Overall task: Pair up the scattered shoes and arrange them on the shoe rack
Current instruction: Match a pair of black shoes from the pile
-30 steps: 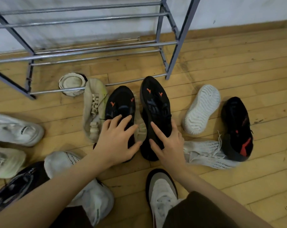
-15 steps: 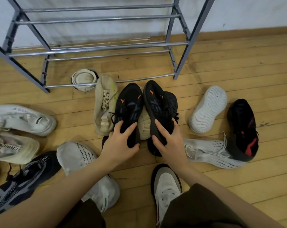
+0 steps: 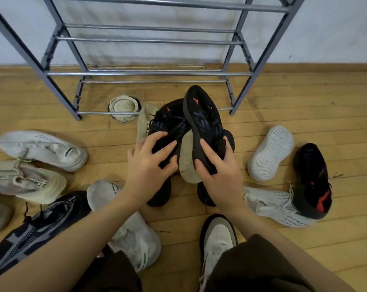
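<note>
I see both hands clamped on the black pair just in front of the shoe rack point(image 3: 260, 60): left hand point(image 3: 148, 165) on the left black shoe point(image 3: 167, 123), right hand point(image 3: 218, 171) on the right black shoe point(image 3: 203, 116), tilted sole-up. Risks: the beige shoe point(image 3: 187, 157) wedged between them could get dragged along, a toe could snag the rack's low front bar, and the narrow rails could let a heel drop through

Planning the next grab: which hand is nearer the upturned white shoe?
Right. The right hand, gripping a black shoe, is beside the upturned white shoe; the left hand is farther left.
</note>
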`<state>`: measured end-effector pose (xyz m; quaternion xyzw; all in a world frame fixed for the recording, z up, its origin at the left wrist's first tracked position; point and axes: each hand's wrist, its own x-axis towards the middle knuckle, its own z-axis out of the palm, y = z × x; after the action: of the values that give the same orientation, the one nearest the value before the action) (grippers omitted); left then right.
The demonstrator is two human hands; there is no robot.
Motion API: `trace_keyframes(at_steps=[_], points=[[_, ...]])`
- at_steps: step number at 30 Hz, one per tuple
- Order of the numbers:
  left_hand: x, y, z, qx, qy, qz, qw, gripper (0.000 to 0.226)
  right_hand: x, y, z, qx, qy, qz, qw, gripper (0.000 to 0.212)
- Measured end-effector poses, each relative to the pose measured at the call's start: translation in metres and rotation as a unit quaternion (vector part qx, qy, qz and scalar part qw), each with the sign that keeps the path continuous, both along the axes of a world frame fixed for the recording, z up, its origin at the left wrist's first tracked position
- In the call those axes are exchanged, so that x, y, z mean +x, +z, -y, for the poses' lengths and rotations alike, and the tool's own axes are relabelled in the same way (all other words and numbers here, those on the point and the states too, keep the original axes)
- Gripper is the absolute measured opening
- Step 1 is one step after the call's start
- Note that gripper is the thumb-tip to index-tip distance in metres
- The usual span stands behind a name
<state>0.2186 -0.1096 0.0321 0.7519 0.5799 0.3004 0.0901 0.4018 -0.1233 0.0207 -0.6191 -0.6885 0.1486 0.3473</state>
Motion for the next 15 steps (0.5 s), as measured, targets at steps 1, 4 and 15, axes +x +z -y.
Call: trace_keyframes(at_steps=[1, 4, 15], points=[[-0.006, 0.002, -0.004, 0.007, 0.010, -0.010, 1.000, 0.037, -0.004, 0.002, -0.005, 0.008, 0.005, -0.002, 1.000, 0.045], [-0.027, 0.003, -0.016, 0.026, 0.037, -0.035, 0.998, 0.037, -0.023, 0.008, -0.024, -0.003, 0.024, -0.002, 1.000, 0.047], [-0.120, -0.035, -0.084, 0.046, 0.150, -0.052, 0.986, 0.032, -0.127, -0.014, -0.118, -0.029, 0.100, 0.048, 0.993, 0.048]])
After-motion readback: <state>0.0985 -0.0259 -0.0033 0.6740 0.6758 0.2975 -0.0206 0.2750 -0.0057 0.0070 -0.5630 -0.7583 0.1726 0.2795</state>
